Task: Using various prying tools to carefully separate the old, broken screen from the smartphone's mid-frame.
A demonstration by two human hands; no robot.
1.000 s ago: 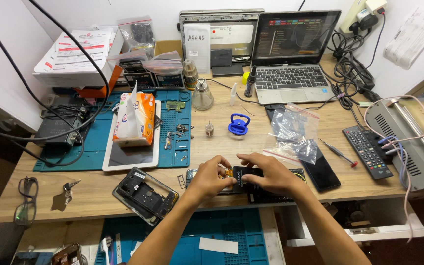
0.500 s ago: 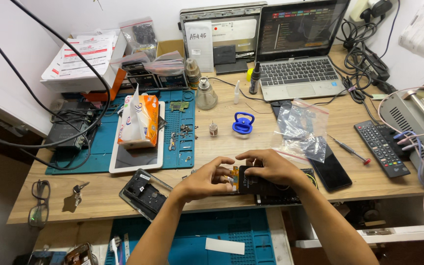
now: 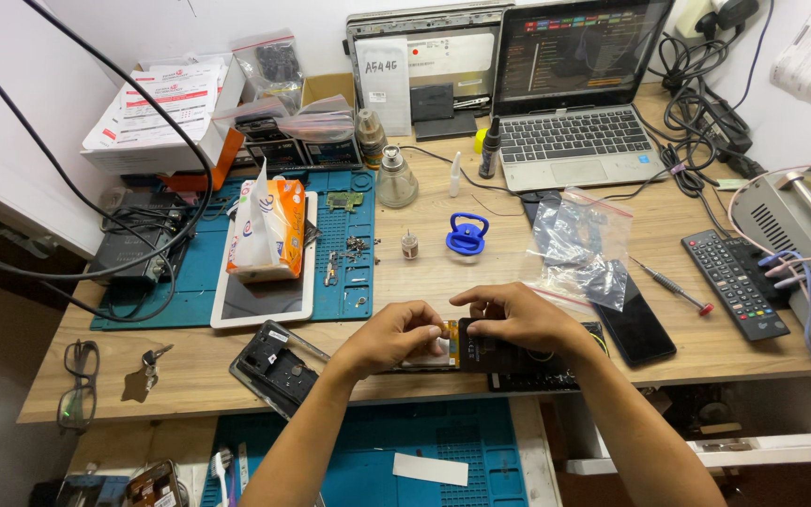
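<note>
An orange tissue pack point(image 3: 267, 231) lies on the white tablet point(image 3: 265, 299); the laptop screen point(image 3: 582, 47) glows behind.

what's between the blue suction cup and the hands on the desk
In the head view, only bare wooden desk lies between the blue suction cup and the left hand and right hand, both on an opened phone.

Single head-worn camera looking steeply down from above the near edge of the cluttered wooden workbench point(image 3: 481, 272), facing the far white wall, sitting close over both forearms, taking in the whole benchtop left to right
</note>
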